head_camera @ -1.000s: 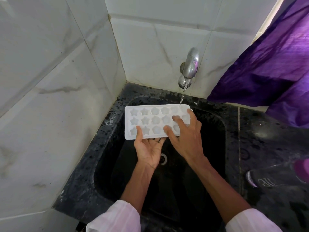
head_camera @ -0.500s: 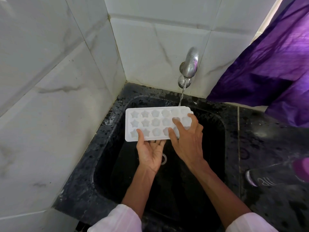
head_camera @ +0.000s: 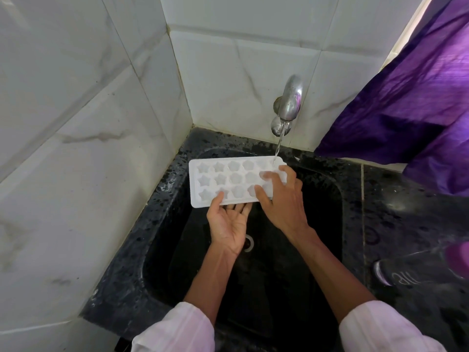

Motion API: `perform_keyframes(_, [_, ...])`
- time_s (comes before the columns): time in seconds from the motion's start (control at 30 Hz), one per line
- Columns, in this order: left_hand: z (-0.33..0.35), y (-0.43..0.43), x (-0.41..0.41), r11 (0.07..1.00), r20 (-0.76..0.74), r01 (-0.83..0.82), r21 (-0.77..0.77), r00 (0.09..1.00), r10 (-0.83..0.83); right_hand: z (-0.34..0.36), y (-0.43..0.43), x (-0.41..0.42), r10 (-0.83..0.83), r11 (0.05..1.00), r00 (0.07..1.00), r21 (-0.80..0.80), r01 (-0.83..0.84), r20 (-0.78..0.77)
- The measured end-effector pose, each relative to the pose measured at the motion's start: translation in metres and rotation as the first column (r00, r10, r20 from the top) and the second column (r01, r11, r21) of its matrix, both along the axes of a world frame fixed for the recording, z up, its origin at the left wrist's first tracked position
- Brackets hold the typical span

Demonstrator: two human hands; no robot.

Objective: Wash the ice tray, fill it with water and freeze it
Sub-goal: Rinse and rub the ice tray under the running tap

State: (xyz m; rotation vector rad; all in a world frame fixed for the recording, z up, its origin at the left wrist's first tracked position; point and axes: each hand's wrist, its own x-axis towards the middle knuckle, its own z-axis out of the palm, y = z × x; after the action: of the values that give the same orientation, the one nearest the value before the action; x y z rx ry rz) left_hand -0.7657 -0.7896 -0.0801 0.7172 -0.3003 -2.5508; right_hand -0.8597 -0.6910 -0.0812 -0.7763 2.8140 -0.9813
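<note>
The left hand [head_camera: 228,224] lies palm up beneath the near long edge of the ice tray [head_camera: 228,179], thumb pressed on top, so it grips the tray. The right hand [head_camera: 283,204] is unclenched, its spread fingers [head_camera: 266,175] resting on the cups at the tray's right end. The tray is held roughly level over the far left corner of the black sink [head_camera: 332,199]; whether its left end touches the rim cannot be told.

Over the last second the tray has barely shifted, while the right fingers have shuffled across those end cups, one of them blurred mid-rub. That reads as the washing step in progress, with filling and freezing not yet begun.

The tray is white, with three rows of star- and flower-shaped cups. The tap [head_camera: 290,97] drops a thin stream [head_camera: 278,146] onto its far right corner.
</note>
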Motion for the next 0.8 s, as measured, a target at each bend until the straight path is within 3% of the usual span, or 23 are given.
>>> perform_keyframes(0.13, [0.009,-0.003,-0.002,0.972,0.031,0.013,-0.234,0.999,-0.006,-0.010,-0.008,0.005,-0.083,0.974,0.935,-0.170,0.149,0.344])
perform_keyframes(0.2, [0.012,-0.003,-0.003,0.935,0.076,0.034,-0.354,0.997,-0.008,-0.016,-0.014,0.008,-0.080,0.948,0.850,-0.225,0.227,0.521])
perform_keyframes(0.33, [0.010,0.000,0.000,0.808,0.216,0.099,-0.581,0.976,0.036,-0.024,-0.024,0.015,0.089,0.876,0.635,-0.364,0.317,0.767])
perform_keyframes(0.5, [0.011,0.006,0.006,0.589,0.320,0.198,-0.784,0.941,0.109,-0.034,-0.035,0.022,0.252,0.797,0.433,-0.439,0.415,0.866])
perform_keyframes(0.8, [0.024,0.008,0.018,0.331,0.361,0.288,-0.898,0.914,0.186,-0.029,-0.049,0.029,0.373,0.762,0.352,-0.499,0.412,0.859])
